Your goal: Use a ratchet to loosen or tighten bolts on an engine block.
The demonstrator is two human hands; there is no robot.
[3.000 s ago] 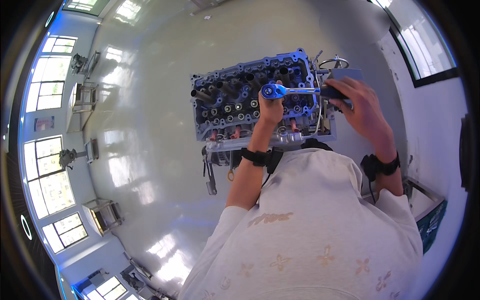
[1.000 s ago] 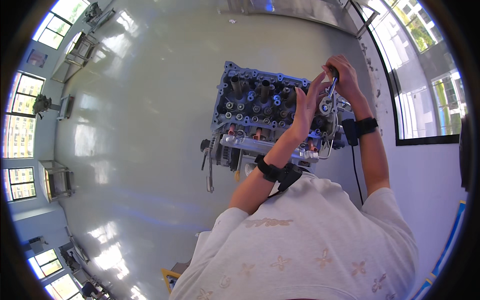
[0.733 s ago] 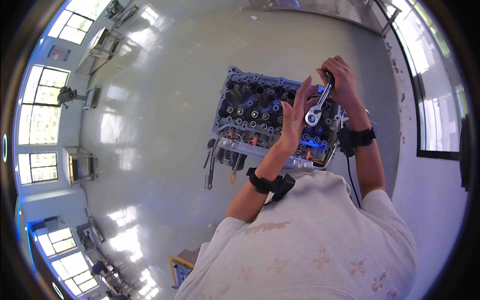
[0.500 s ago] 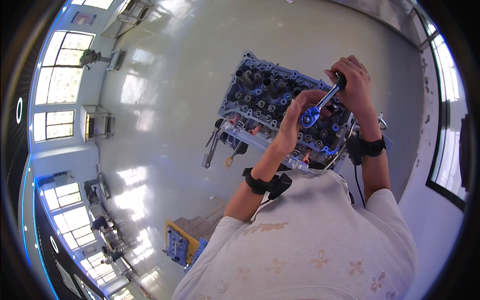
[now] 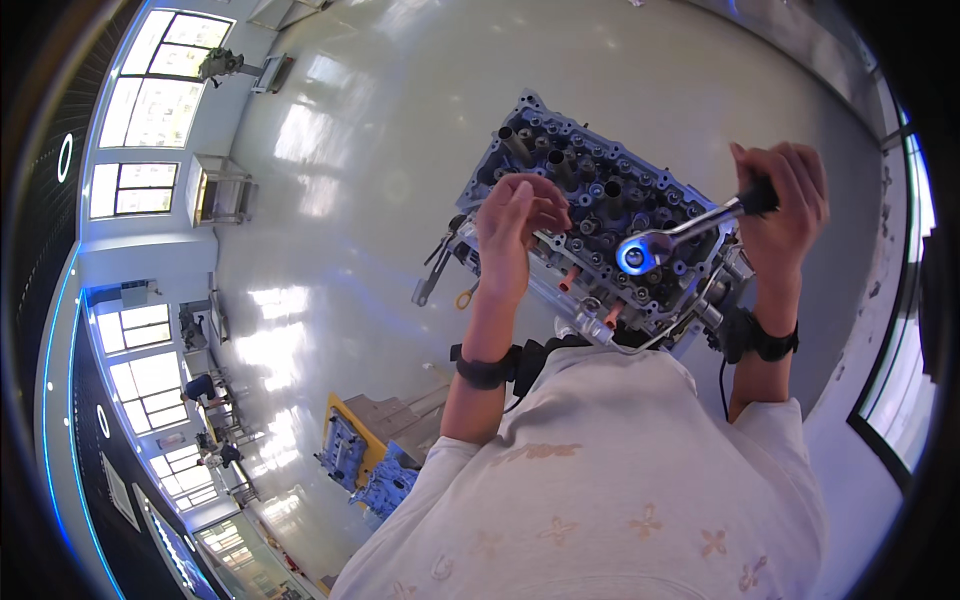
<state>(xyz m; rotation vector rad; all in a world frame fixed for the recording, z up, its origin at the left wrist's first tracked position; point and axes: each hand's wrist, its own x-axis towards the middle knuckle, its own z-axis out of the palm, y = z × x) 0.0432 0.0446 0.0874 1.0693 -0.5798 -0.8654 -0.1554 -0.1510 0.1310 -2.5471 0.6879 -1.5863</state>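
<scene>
An engine cylinder head [image 5: 660, 185] with dark tubes and rows of bolts stands on a stand in front of me. My right hand [image 5: 785, 205] grips the black handle of a silver ratchet wrench [image 5: 700, 222], whose blue-lit head sits over bolts near the right part of the cylinder head. My left hand [image 5: 515, 215] is over the near left side of the engine, fingers loosely curved and apart, with nothing seen in them. Copper-coloured parts [image 5: 568, 278] and a metal rail line the near edge.
A yellow-edged platform [image 5: 378, 428] with blue engine parts [image 5: 388, 485] stands at lower left. Two other people [image 5: 205, 390] are at benches by the far-left windows. A metal cart [image 5: 215, 195] stands by that wall. A wall with a window [image 5: 880, 380] runs close on my right.
My left hand has moved left, away from the ratchet head. My right hand has swung the handle rightward and down. The whole view has rotated, showing more of the lower-left parts.
</scene>
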